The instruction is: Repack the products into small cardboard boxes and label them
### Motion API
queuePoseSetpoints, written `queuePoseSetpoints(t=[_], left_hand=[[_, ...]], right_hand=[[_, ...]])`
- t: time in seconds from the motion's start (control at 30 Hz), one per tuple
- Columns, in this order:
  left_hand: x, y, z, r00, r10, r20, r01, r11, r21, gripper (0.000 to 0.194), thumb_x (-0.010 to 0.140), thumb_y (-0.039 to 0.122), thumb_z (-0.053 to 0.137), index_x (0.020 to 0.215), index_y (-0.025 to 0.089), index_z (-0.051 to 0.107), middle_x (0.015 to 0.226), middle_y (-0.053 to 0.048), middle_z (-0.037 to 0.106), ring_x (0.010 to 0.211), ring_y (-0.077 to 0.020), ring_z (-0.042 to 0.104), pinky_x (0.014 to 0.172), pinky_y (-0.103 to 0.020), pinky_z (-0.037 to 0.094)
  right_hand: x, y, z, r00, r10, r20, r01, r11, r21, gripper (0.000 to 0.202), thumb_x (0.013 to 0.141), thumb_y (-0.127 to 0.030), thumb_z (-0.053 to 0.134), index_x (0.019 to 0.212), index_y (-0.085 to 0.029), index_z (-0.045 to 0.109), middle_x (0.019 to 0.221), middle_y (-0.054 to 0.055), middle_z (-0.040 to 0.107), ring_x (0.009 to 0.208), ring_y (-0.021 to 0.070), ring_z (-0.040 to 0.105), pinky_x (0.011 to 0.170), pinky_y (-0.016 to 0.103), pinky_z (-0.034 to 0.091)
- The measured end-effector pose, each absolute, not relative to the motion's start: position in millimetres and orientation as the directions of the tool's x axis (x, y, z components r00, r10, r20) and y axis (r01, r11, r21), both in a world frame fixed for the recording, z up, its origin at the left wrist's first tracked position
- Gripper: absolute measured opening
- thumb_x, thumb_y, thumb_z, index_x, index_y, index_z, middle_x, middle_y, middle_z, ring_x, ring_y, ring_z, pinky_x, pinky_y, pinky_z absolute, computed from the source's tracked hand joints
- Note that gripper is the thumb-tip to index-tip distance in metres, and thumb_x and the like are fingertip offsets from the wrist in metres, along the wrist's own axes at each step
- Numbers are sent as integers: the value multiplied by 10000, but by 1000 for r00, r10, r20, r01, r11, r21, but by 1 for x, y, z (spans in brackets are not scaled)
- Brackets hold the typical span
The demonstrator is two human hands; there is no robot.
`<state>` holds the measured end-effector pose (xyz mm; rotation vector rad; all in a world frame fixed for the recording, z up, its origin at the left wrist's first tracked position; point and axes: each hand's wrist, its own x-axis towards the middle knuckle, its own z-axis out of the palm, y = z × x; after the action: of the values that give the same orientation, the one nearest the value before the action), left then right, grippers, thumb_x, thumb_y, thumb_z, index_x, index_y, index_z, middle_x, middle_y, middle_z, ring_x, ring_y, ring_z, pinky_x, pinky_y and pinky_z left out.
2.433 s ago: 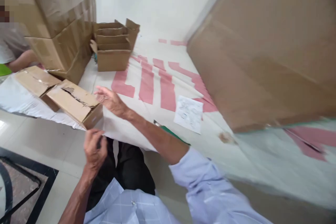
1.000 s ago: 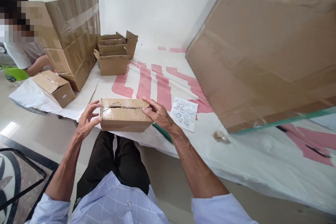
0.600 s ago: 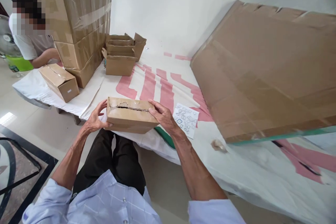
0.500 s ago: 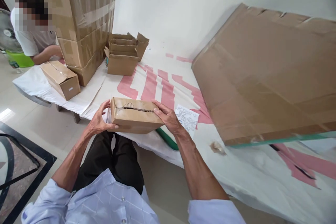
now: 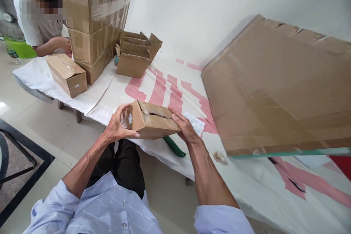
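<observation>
Between my two hands is a small brown cardboard box (image 5: 153, 124), held over the table's near edge. My left hand (image 5: 118, 124) grips its left end, thumb along the near side, beside a small white label. My right hand (image 5: 186, 126) clasps the right end, with its fingers on the top edge. A dark, ragged seam runs along the box's top. Beneath the right side, partly hidden, lies a green curved object (image 5: 175, 147) whose kind I cannot make out. A printed sheet (image 5: 195, 122) is just behind my right hand.
A similar closed box (image 5: 67, 75) sits at the left, before a tall taped stack of cartons (image 5: 95, 25). An open carton with dividers (image 5: 134, 60) stands behind. A large cardboard sheet (image 5: 274, 91) leans on the wall at right. Across the table, a person (image 5: 41, 33) leans on it.
The box has turned slightly, so its labelled left end now shows, and both hands have shifted a little right with it. My view has moved slightly too. The other person's hand is now visible.
</observation>
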<state>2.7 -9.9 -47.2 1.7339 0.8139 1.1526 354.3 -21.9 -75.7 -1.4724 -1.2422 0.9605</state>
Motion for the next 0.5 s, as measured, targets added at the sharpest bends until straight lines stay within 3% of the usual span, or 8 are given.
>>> queuePoseSetpoints(t=[0.17,0.27,0.4,0.5], left_hand=[[6,-10,-46,390,827,406,39,-455,890,1170,583,705,991,1543,231,517,1624,-202,541,1535,-442,504,1291,-580,393],[0,-7,-55,437,803,406,69,-480,875,1178,610,649,1001,1578,235,472,1677,-218,465,1597,-446,421,1326,-601,325],[-2,-7,-63,455,789,412,81,-498,864,1194,646,496,994,1633,223,379,1639,-223,458,1520,-426,486,1219,-586,466],[5,-10,-61,425,792,438,121,-529,840,1144,640,387,976,1615,239,395,1564,-192,520,1435,-403,545,1142,-555,532]], right_hand=[[358,-21,-78,231,973,-6,205,-55,-977,637,804,-662,815,1345,-326,790,1531,23,695,1498,319,588,1287,499,452],[356,-20,-79,216,976,-25,194,-68,-979,682,784,-672,827,1367,-324,775,1511,25,709,1445,322,636,1239,500,507],[354,-20,-78,209,977,-36,196,-78,-978,688,771,-685,831,1347,-311,783,1431,41,759,1328,319,713,1170,485,564],[355,-18,-70,246,968,40,286,-33,-958,629,746,-688,832,1226,-282,825,1357,67,794,1284,318,723,1136,473,571]])
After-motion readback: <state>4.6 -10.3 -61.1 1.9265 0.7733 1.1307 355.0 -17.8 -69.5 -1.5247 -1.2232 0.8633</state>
